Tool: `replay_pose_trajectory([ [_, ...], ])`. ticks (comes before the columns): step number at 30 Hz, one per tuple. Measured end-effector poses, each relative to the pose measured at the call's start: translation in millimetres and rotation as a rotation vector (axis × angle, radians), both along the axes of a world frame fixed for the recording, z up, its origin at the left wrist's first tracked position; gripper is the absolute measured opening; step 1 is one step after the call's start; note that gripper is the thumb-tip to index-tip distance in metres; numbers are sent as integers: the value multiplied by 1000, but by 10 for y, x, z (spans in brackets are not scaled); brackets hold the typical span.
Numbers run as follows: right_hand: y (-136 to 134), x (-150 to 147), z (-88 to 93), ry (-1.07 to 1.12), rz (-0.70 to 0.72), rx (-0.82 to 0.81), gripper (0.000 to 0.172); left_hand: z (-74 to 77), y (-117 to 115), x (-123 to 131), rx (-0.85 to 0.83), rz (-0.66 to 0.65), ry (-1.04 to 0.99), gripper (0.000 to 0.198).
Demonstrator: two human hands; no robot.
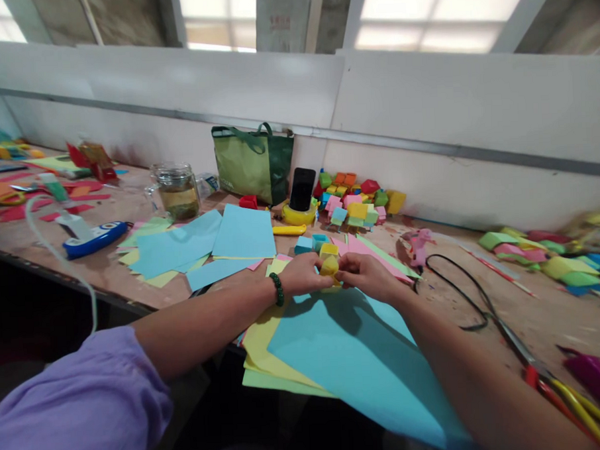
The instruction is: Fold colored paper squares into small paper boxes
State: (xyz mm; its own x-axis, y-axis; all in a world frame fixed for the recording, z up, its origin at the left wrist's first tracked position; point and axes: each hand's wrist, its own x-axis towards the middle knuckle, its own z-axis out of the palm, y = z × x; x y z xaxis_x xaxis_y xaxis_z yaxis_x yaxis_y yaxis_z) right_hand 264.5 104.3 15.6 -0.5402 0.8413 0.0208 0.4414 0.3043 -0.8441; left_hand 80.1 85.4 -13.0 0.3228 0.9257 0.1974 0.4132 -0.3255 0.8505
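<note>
Wears a purple sleeve (79,407) on the left arm, nearest, and a green bead bracelet (277,289) at that wrist. Works above a large blue paper sheet (356,362) spread directly under both hands. Pinches a yellow folded paper box (329,265) between left hand (305,272) and right hand (364,274), fingertips of each closed on it from opposite sides, knuckles nearly meeting. Just beyond the fingers, a small blue paper box (319,241). Farther beyond, a black phone (302,188) upright beside a heap of coloured paper cubes (358,199). Beyond the left hand, against the wall, a green bag (253,162).
</note>
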Motion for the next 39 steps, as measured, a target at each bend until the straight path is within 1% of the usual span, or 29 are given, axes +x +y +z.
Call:
replay_pose_trajectory([
  [5, 10, -21, -64, -17, -44, 45, 9, -21, 12, -6, 47, -5, 20, 22],
  [9, 21, -26, -90, -48, -59, 77, 11, -48, 33, -13, 78, 0, 23, 24],
  [14, 12, -19, -13, -111, -118, 153, 20, -55, 56, -12, 140, -6, 31, 23],
  [17, -15, -28, 21, -145, -111, 178, 18, -50, 48, 8, 191, 14, 41, 24],
  [19, -27, -38, 8, -162, -84, 177, 14, -46, 36, 24, 219, 32, 41, 34],
  [22, -22, -43, -46, -190, -72, 165, 13, -37, 18, 37, 245, 37, 27, 56],
  [24, -12, -37, -74, -206, -88, 161, 13, -27, 12, 36, 215, 30, 8, 64],
  [25, -9, -33, -81, -210, -98, 163, 14, -21, 13, 33, 178, 22, 1, 62],
  [26, -8, -28, -82, -213, -107, 167, 14, -17, 16, 29, 134, 10, -1, 56],
  [29, -13, -23, -71, -216, -127, 177, 15, -15, 33, 13, 25, -16, 21, 22],
  [30, -17, -24, -68, -218, -132, 178, 15, -19, 40, 8, 8, -13, 29, 15],
  [34, -22, -33, -63, -221, -150, 176, 16, -39, 65, -4, -27, 13, 19, 15],
  [39, -32, -38, -47, -211, -156, 177, 17, -40, 73, -4, -71, 0, -8, 15],
])
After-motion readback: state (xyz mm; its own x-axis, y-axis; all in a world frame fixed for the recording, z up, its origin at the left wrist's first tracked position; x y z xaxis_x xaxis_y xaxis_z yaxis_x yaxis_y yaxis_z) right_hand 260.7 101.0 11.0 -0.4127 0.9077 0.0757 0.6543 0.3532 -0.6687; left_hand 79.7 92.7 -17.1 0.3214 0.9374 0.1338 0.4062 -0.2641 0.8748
